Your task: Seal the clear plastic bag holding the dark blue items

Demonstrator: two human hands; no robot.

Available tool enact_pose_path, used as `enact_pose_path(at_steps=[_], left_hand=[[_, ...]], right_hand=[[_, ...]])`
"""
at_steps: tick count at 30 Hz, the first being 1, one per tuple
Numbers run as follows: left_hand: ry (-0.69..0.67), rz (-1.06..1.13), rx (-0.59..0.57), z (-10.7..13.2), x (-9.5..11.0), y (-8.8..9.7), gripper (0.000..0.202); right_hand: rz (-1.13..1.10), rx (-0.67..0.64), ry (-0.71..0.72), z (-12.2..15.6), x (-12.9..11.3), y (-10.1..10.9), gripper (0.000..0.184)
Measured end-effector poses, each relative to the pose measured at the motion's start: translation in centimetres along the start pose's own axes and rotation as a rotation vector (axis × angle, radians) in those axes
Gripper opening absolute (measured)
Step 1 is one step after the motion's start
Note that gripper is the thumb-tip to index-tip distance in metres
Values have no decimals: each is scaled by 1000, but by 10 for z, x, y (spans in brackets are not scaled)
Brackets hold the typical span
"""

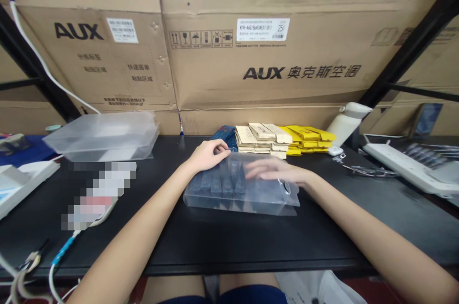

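Observation:
A clear plastic box (215, 196) lies flat on the black table (222, 242), with several dark items lined up inside. My left hand (208, 155) rests on its far left corner, fingers curled over the edge. My right hand (274, 171) is inside the box's open right end, seen through the clear plastic, fingers stretched flat towards the dark items. Whether it holds one of them is hard to tell.
Behind the box lie beige packets (260, 137), yellow packets (308, 139) and a blue one (224, 134). A white bottle (346, 122) leans at the right. Clear boxes (103, 136) stack at left. Cardboard cartons (265, 55) form the back wall. Cables (60, 256) hang off the front left.

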State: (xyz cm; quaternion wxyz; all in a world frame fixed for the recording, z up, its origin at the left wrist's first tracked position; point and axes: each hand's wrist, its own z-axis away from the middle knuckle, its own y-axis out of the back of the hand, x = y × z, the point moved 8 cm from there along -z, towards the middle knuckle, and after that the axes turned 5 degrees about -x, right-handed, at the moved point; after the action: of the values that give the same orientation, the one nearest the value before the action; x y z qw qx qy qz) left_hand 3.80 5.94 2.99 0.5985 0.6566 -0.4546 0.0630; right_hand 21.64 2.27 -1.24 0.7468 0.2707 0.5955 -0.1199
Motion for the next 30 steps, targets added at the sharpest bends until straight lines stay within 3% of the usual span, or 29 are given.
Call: enact_pose_path(at_steps=[4,8,11,16,19,23,28,30], left_hand=[[-13,21,-2,0,2,-1,21],[-22,35,-7,0,4,-1,22],[-25,40,-4,0,4,-1,21],[-11,24,23,-1,-2,0,21],[0,13,34,-2,-6,2,21],[8,20,38,-2,-6,4,20],[20,34,46,-1,-8,7,20],[22,36,49,-2,-9,7,20]], right_hand=[[-41,-138,20,8,-2,-2,69],[-4,-135,-49,12,3,3,77],[4,-24,-112,13,9,11,70],[-25,355,-96,11,15,35,21],[-144,451,-127,11,24,40,21],[-257,359,-118,12,19,34,31],[-149,159,14,15,-7,22,53],[-125,167,4,16,-8,22,64]])
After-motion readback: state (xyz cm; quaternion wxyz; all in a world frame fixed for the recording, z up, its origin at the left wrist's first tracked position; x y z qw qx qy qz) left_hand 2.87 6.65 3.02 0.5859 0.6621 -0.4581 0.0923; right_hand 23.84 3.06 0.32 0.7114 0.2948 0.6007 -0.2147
